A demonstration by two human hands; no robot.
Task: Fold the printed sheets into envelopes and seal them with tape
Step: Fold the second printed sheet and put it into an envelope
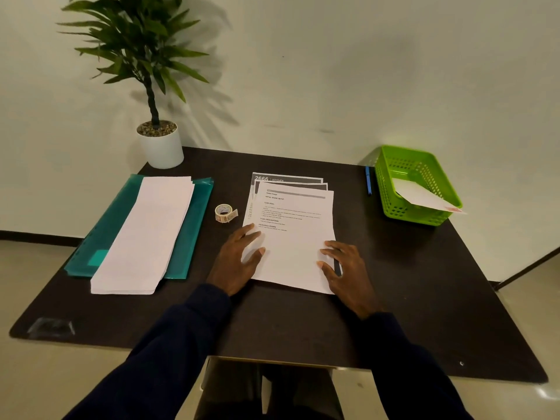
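Stack of printed sheets sits fanned at centre of table. Left hand: fingers spread on left edge; right hand: fingers spread at right edge. Risk: lifting top sheet drags lower ones, skewing fold. Tape roll just beside.

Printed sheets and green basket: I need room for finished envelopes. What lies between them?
In the head view, only a blue pen, beside the green basket; the table from there to the printed sheets is bare.
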